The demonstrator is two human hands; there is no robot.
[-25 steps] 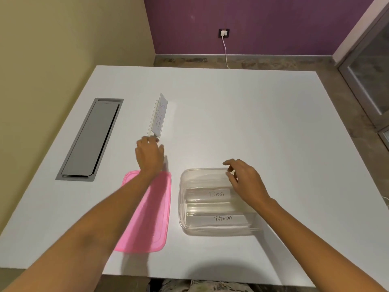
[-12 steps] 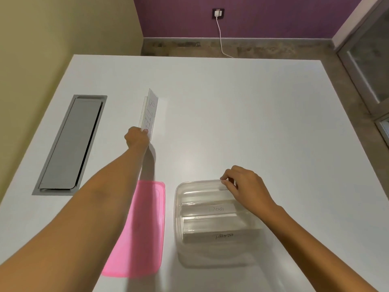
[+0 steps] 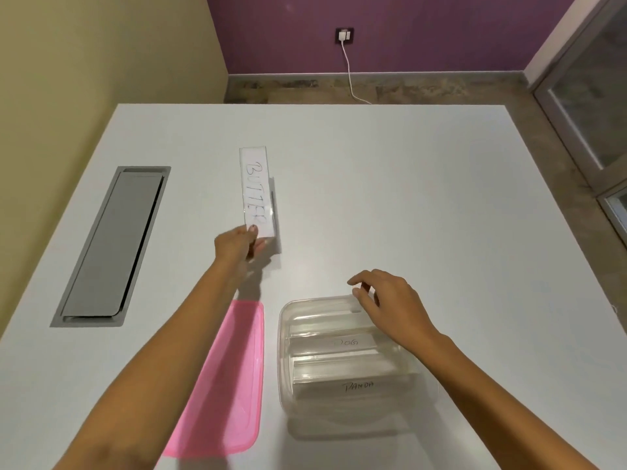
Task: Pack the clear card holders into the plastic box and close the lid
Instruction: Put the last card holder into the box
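Left hand pinches holder by one end. Right hand loose, open over box. Risk: end-only grip lets holder swing, catch rim.

The left hand pinches the "BUTTER" card holder by its near end; the right hand rests on the clear plastic box's far rim; the pink lid lies left.

Both forearms run off the frame's 6 o'clock edge, the left forearm covering part of the pink lid, while the right hand hides the plastic box's 1 o'clock corner and the "DOG" lettering reads faintly.
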